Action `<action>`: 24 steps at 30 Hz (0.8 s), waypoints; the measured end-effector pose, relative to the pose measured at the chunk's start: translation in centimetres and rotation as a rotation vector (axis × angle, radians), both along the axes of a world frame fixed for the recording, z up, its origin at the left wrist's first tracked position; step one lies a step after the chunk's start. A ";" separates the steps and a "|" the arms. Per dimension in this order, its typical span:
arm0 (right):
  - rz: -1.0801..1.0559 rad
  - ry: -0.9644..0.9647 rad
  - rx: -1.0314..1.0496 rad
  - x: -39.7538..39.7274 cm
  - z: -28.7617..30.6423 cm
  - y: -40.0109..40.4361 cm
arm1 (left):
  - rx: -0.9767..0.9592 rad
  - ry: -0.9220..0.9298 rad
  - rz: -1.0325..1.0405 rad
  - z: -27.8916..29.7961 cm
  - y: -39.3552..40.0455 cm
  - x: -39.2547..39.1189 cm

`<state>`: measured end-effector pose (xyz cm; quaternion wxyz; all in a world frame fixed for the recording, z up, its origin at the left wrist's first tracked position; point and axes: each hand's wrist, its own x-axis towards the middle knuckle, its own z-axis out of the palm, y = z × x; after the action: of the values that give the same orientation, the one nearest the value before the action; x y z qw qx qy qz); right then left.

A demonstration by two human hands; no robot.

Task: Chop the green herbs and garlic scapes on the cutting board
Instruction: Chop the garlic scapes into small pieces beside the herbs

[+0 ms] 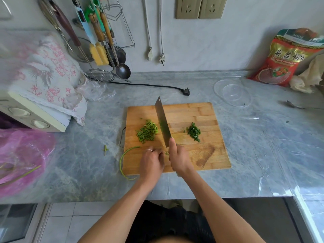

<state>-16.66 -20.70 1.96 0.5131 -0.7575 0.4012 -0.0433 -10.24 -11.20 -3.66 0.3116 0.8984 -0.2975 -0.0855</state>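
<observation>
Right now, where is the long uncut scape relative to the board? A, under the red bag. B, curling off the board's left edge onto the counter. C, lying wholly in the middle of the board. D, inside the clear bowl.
B: the scape runs from under the left hand and curls past the left edge of the board onto the counter.

Chopped scape pile [147,131] board [201,155] left; herb pile [193,132] right; curved, seemingly uncut scape [123,159] overhanging left edge.
</observation>
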 end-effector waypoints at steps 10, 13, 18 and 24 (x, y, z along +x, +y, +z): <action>-0.085 -0.127 0.144 -3.5 1.3 -1.4 | 0.285 -0.252 -0.212 1.7 0.2 0.0; -0.079 -0.125 0.168 -3.7 1.2 -1.2 | 0.256 -0.181 -0.192 1.5 -0.1 0.1; -0.056 -0.163 0.196 -4.0 1.8 -1.0 | -0.052 0.200 0.017 2.5 0.3 1.4; 0.078 -0.134 0.193 -2.4 2.2 -0.1 | -0.380 0.648 0.382 3.4 3.8 4.0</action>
<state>-19.07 -20.83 4.12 0.6106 -0.7150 0.3386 -0.0351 -6.27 -7.43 -0.22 0.5596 0.7905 -0.0229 -0.2479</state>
